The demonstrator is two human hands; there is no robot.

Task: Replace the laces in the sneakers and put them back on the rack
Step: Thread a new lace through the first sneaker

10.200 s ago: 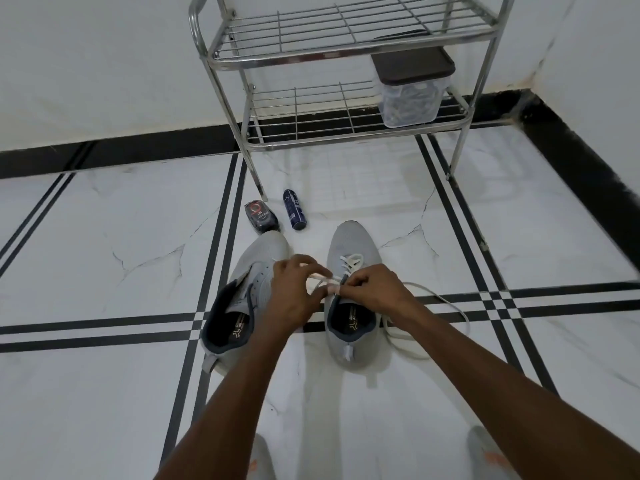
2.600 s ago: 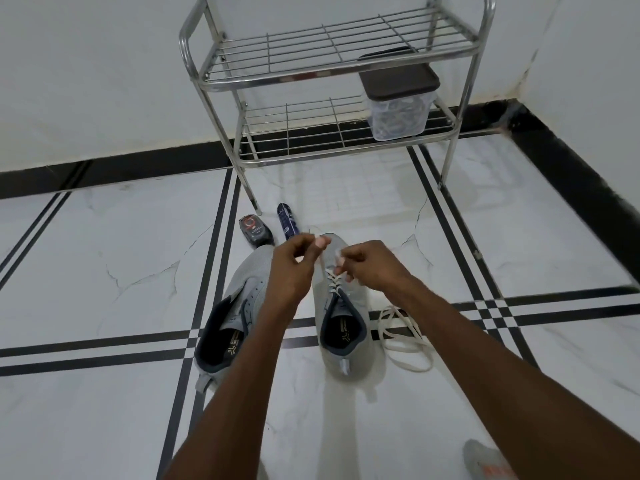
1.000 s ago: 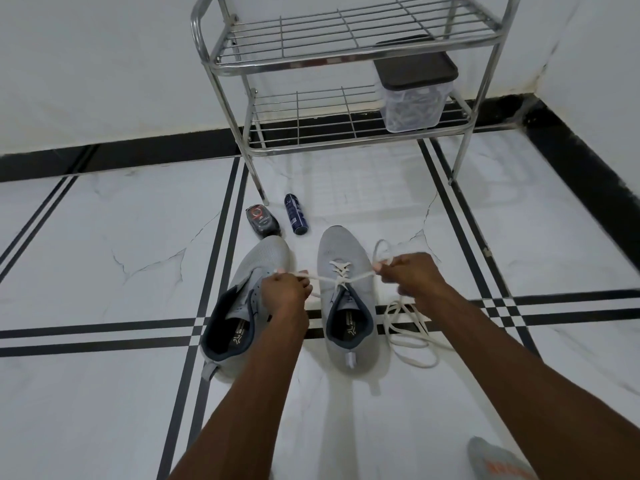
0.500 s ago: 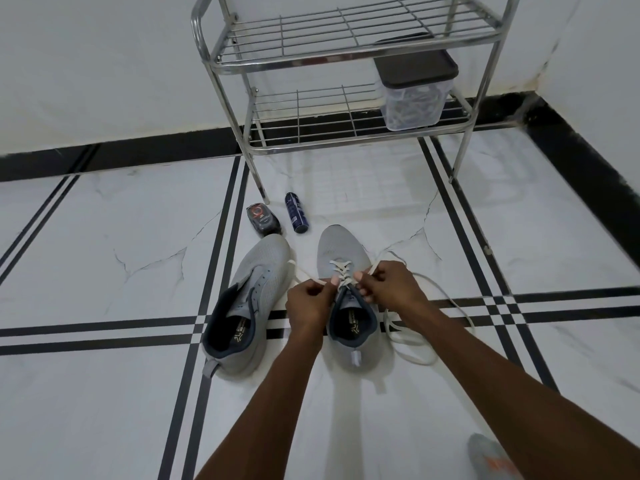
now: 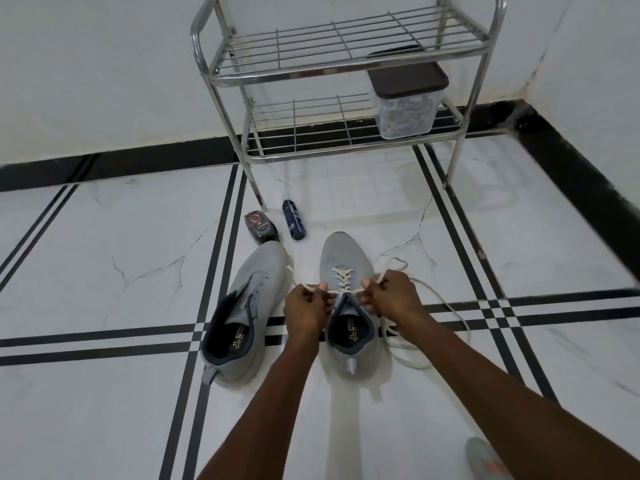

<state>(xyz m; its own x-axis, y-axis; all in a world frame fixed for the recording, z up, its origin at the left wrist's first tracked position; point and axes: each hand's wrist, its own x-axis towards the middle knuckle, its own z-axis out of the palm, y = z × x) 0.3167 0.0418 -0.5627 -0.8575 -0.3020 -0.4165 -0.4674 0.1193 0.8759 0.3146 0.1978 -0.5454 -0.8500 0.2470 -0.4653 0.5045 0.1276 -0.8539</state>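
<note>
Hands at the right-hand sneaker (image 5: 349,306), which sits on the white marble floor (image 5: 104,254), toe pointing toward the rack (image 5: 339,67). Left hand (image 5: 306,310) fingers curled, pinching one end of the white lace (image 5: 341,277) just left of the tongue. Right hand (image 5: 389,294) also curled, gripping the other end on the shoe's right side. Lace pulled taut between both hands across the top eyelets; a few crossings already threaded toward the toe. Slack from the right end loops over the floor right of the shoe. Second sneaker (image 5: 246,306) just beside the first on its left, angled, no lace visible in it, lying over the black floor stripes. Small dark tin (image 5: 259,226) and blue tube (image 5: 293,220) lie on the floor beyond the sneakers, near the rack's front left leg. Metal rack stands against the wall; clear container with dark lid (image 5: 407,95) on its lower shelf, right end. Grey shoe tip (image 5: 485,459) at the bottom right edge of view.
</note>
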